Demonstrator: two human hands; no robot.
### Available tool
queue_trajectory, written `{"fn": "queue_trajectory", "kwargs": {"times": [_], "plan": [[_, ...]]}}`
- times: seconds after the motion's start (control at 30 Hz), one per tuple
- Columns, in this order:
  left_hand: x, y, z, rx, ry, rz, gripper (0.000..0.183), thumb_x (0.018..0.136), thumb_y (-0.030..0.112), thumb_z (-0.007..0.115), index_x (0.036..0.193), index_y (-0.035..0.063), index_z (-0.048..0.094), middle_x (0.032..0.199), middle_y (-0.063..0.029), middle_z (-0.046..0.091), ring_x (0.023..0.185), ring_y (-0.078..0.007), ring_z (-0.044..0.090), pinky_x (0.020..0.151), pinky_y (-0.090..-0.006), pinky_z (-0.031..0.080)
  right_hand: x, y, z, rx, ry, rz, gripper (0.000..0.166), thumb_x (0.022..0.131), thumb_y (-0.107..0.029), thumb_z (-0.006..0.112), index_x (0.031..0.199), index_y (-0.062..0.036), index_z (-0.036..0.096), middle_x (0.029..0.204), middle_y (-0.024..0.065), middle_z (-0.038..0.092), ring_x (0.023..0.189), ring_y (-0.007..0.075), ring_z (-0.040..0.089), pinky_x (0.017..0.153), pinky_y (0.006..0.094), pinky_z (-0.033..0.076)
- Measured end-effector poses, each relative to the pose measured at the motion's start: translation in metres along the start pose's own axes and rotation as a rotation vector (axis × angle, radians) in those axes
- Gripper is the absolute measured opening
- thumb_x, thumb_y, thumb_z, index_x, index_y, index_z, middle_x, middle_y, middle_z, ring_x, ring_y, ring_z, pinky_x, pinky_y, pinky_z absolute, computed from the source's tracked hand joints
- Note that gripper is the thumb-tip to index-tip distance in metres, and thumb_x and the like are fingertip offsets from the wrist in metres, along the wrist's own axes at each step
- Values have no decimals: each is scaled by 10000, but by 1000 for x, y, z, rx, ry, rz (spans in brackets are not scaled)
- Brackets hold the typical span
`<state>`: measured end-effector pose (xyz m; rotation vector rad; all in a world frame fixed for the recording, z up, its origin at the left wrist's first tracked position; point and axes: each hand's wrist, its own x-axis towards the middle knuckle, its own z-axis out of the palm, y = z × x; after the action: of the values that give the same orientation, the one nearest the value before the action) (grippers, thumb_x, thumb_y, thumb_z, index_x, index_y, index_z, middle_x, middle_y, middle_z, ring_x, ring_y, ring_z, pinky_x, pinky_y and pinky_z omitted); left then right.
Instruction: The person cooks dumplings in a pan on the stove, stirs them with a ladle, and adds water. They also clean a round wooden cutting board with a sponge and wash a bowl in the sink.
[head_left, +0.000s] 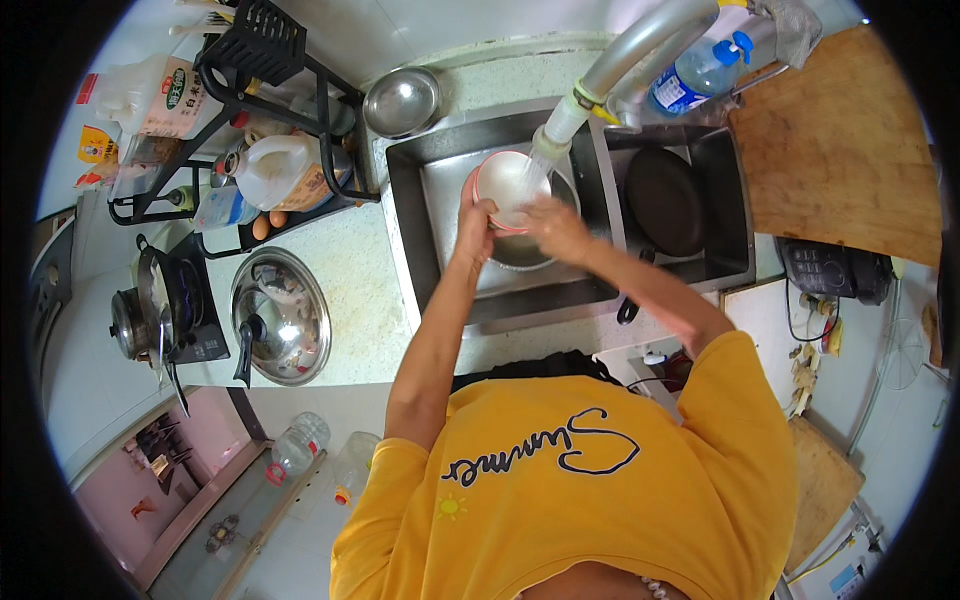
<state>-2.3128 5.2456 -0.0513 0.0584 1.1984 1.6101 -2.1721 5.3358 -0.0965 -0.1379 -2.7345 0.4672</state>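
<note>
My left hand (477, 221) grips the near left rim of a white bowl (504, 180) with a red edge. The bowl is tilted over the left sink basin (450, 180). Water runs into it from the faucet's spray nozzle (553, 142). At the bowl's near right rim is my right hand (556, 231), blurred by motion; whether its fingers hold anything cannot be seen. Below the bowl, a round metal basin (534, 262) sits in the sink, partly covered by the bowl and my hands.
A dark frying pan (666, 199) lies in the right basin. Left of the sink are a metal bowl (403, 101), a glass pot lid (281, 315) and a black rack (322, 135) with jugs. A pump bottle (694, 75) and wooden board (840, 142) stand at the right.
</note>
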Motion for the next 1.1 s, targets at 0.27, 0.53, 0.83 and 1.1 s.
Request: {"fn": "queue_trajectory", "kwargs": {"times": [0.27,0.53,0.83,1.1], "plan": [[-15,0,6,-61,5,108,756,595,-60,367,1323,115,259,1207,-114,427,1017,-228,481,747,-254,461,13,7,-11,56,-28,-150,168,713,-132,572,835,-19,595,945,165,593,874,280,571,789,384,438],[-15,-3,0,-116,-46,-12,718,599,5,357,1295,155,270,1229,-125,385,1091,-316,439,688,-520,518,36,87,-64,733,-79,539,269,862,-240,437,848,-59,635,850,162,612,731,289,598,693,348,468],[-9,-28,-8,-336,49,36,684,588,-104,360,1232,126,377,1167,-113,459,1045,-305,489,726,-466,516,60,45,-83,939,-712,1173,644,771,-522,497,865,113,547,771,171,618,512,228,606,404,291,492],[24,-54,13,-250,360,-123,301,804,7,509,1100,41,465,1014,-95,561,880,-232,578,645,-359,510,42,-41,-80,57,-157,677,245,728,-70,511,903,81,432,666,264,560,617,401,569,558,447,463]]}}
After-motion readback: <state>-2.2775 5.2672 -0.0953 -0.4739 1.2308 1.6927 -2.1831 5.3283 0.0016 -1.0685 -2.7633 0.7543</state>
